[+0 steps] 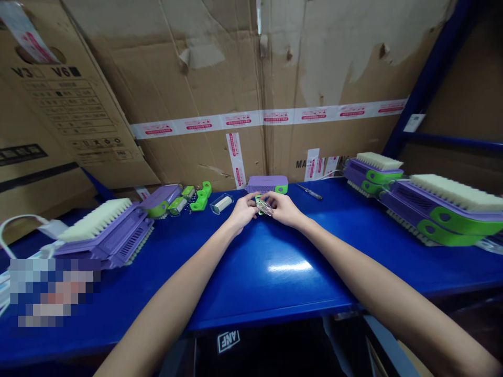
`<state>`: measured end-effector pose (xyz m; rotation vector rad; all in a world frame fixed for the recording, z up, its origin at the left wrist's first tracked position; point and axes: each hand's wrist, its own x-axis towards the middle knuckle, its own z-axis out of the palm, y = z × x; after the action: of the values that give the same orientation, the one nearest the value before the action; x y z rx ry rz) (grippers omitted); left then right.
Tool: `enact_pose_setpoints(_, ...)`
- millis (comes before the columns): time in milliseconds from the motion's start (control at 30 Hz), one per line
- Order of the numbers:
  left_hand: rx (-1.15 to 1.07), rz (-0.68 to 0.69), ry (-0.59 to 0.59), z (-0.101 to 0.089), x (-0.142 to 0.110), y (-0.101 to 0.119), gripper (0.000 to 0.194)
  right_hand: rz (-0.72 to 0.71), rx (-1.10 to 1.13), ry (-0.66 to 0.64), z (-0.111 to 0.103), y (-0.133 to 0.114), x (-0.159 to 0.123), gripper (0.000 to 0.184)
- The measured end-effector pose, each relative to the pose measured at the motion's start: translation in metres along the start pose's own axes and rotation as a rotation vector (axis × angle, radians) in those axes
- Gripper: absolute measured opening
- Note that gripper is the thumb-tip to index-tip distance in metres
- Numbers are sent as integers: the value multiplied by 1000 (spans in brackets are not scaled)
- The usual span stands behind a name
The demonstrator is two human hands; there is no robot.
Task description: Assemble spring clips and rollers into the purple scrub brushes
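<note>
- I find a metal coil [264, 207] and green piece [258, 199] at frame centre.
- Left hand [244, 211] pinches the green piece; right hand [285, 208] pinches the coil.
- I judge the coil light, springy; best held by its ends.

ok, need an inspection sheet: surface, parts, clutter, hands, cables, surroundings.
Surface: glossy blue tabletop, light glare; left patch pixelated.
Job's things: silver metal coil spring, small bright-green piece.
Clutter: purple-and-green plastic brushes with cream bristles, both sides; slim screwdriver-like tool, back.
Hands: bare left hand, bare right hand; fingers at the spring, exact grip unclear.
Cables: thin white cables, left edge and back right.
Surroundings: brown cardboard walls, red-and-white tape; blue metal frame, right.
</note>
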<state>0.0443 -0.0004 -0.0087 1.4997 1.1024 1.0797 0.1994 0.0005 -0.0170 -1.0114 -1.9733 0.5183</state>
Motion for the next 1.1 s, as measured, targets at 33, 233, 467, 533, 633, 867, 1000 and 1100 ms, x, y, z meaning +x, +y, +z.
enact_pose_setpoints(33,-7,13,25,0,0,-1,64,-35,-37,1,0,-1,-1,35)
enact_pose_setpoints(233,-52,72,77,2,1,-6,60,-133,-277,20,-2,-2,-4,40)
enact_pose_setpoints(467,117,191,28,4,4,-13,76,-30,-5,125,-3,-3,0,17)
enact_pose_setpoints(533,222,227,30,5,3,-14,79,43,81,123,-3,-3,1,15)
enact_pose_setpoints(633,356,267,50,4,1,-13,74,119,199,123,-3,-1,2,19)
enact_pose_setpoints(867,655,406,107,2,-5,-7,63,112,188,121,-1,0,3,24)
enact_pose_setpoints(1000,745,450,166,5,-7,-5,60,67,159,166,0,-1,4,25)
enact_pose_setpoints(1100,766,506,211,7,-7,-5,57,77,154,197,0,-2,5,22)
